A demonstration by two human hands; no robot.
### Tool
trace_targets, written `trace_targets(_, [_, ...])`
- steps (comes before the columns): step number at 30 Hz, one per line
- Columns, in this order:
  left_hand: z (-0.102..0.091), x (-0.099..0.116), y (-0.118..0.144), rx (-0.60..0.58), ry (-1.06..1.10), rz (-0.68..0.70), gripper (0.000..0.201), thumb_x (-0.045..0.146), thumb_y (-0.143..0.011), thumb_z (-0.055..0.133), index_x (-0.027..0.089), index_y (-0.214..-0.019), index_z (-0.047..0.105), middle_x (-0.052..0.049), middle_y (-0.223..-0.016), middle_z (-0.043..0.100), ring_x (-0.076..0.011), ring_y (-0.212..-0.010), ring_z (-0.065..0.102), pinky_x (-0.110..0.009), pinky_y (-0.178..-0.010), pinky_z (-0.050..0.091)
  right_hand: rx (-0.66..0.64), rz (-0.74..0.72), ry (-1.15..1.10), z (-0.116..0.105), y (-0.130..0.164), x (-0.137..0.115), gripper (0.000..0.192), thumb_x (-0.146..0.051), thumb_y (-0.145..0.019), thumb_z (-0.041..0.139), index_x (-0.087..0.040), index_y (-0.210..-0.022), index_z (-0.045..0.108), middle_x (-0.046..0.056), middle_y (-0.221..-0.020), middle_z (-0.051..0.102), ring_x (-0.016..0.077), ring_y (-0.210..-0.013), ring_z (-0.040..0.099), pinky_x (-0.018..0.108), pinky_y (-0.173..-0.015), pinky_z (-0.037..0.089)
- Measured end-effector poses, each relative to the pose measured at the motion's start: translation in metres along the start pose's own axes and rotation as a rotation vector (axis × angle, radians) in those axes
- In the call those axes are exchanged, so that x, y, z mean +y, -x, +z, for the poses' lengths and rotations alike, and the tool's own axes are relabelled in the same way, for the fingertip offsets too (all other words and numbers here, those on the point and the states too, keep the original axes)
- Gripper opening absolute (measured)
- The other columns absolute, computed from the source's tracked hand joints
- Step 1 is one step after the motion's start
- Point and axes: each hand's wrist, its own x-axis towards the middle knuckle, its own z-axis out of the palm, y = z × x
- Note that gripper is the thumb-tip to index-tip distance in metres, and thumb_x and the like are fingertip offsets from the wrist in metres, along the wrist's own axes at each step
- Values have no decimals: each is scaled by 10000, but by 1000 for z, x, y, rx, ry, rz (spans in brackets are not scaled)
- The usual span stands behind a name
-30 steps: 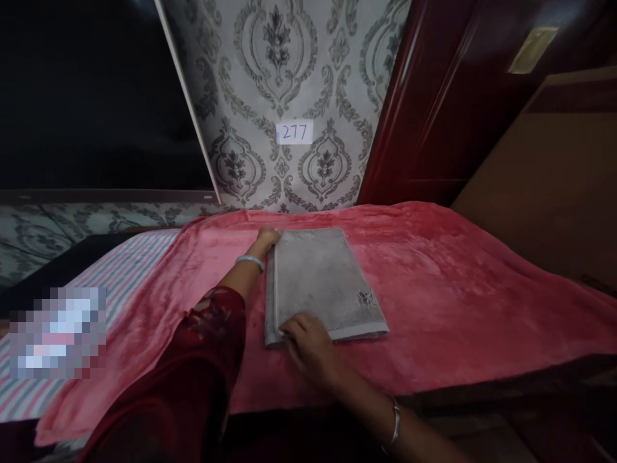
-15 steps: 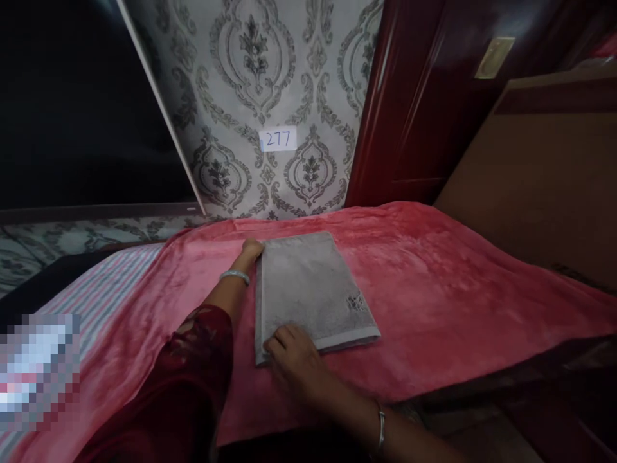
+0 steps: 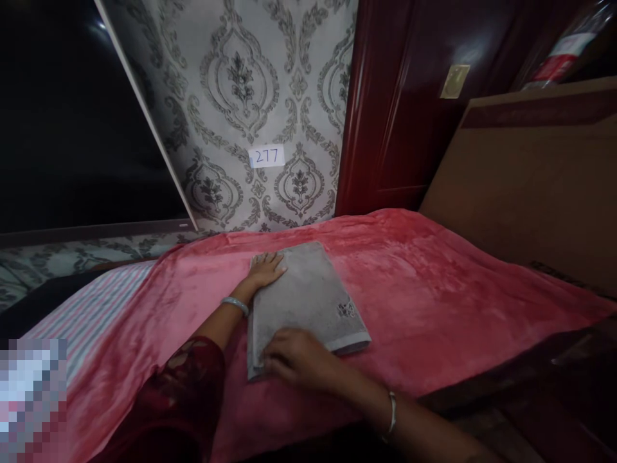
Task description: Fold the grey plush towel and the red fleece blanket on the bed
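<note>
Number: 277 | blue handwriting | on white paper slip [image 3: 267, 164] | against patterned wallpaper [image 3: 240, 78]

A pink blanket [image 3: 434, 308] covers most of the raised surface, wrinkled along the wall side and smoother toward the middle. Its left edge overlaps 1 striped cloth [image 3: 101, 302]. A dark front edge [image 3: 506, 373] shows at lower right. Directly on the blanket lies 1 folded gray towel [image 3: 303, 289], flat, with 1 dark motif near its right near corner.
</note>
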Motion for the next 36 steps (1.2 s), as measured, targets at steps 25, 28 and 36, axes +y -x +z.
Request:
trace_targets(25, [18,-5,5,67,-40,39,608,539,-990,277,293,-1542,340,-55,-1638,253,-331,-1507,210,-593,-1208,110,-322,-100,-85,-16,26,23,666,-567,-987,454,-357,-1575,221,0,-1659,174,275,-1533,6,571,-1217,8])
trace_targets(28, [15,-4,6,62,-32,38,618,539,-989,274,276,-1545,336,-70,-1637,251,-335,-1508,204,-594,-1206,105,-315,-124,-161,-22,32,12,643,-523,-993,478,-360,-1569,244,3,-1639,249,239,-1532,62,532,-1228,31])
trace_targets(36, [2,-14,4,50,-5,22,589,522,-989,300,288,-1526,364,-70,-1632,275,-283,-1502,242,-538,-1201,186,-207,-38,-33,-19,-29,32,642,-542,-1002,444,-257,-1560,305,90,-1639,239,269,-1527,103,529,-1219,96])
